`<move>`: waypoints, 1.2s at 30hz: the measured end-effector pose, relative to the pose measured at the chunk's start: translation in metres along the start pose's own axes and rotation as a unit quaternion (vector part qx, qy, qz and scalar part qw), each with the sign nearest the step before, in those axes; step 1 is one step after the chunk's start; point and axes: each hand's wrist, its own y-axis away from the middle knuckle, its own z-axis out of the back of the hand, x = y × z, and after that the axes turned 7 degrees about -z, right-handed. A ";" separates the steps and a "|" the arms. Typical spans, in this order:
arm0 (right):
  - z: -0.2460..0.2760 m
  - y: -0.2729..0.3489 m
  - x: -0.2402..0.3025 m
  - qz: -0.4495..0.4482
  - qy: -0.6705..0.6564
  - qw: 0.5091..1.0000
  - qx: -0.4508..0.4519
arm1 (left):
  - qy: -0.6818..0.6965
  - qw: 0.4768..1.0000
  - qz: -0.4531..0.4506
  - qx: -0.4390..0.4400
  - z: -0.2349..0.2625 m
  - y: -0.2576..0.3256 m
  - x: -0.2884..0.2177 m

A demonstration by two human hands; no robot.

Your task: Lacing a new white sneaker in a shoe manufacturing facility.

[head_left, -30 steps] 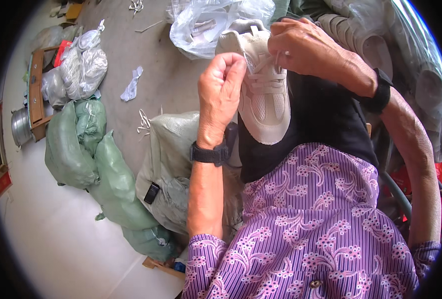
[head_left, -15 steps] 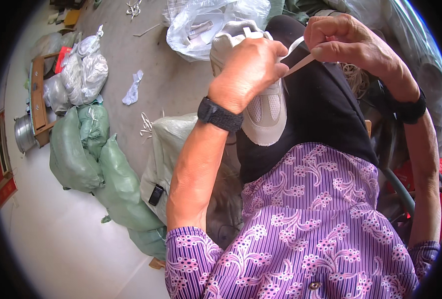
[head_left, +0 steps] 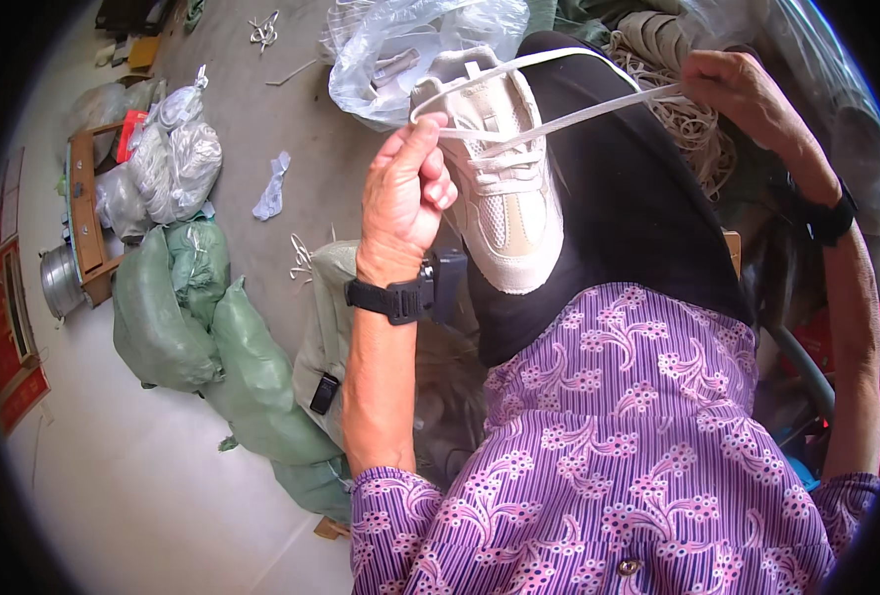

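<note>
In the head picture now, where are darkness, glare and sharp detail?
Head view: fisheye corners are black; highlights streak the clear plastic bag; mesh on the beige sneaker reads clearly; the right hand looks dimmer than the left hand.

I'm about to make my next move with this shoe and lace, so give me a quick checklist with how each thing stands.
1. Left hand pinching the lace: ok, beside the shoe.
2. Right hand gripping the lace: ok, out to the right of the shoe.
3. Shoe toe facing your body: ok.
4. Lower lace rows crossing the shoe: ok.
5. All lace lying against the shoe: not ok, long strands stretch out between your hands.
6. Both lace tips free: cannot tell, neither shows clearly.
</note>
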 end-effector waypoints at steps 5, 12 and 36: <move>-0.008 0.003 -0.002 -0.016 -0.012 1.000 0.007 | 0.063 0.995 -0.057 -0.049 0.020 0.017 0.012; 0.015 0.036 -0.050 -0.076 0.020 0.997 -0.011 | 0.222 0.969 -0.112 -0.012 0.035 0.029 -0.014; 0.041 0.170 -0.284 -0.274 -0.011 0.927 -0.255 | 0.073 0.865 -0.310 -0.389 0.215 0.126 -0.154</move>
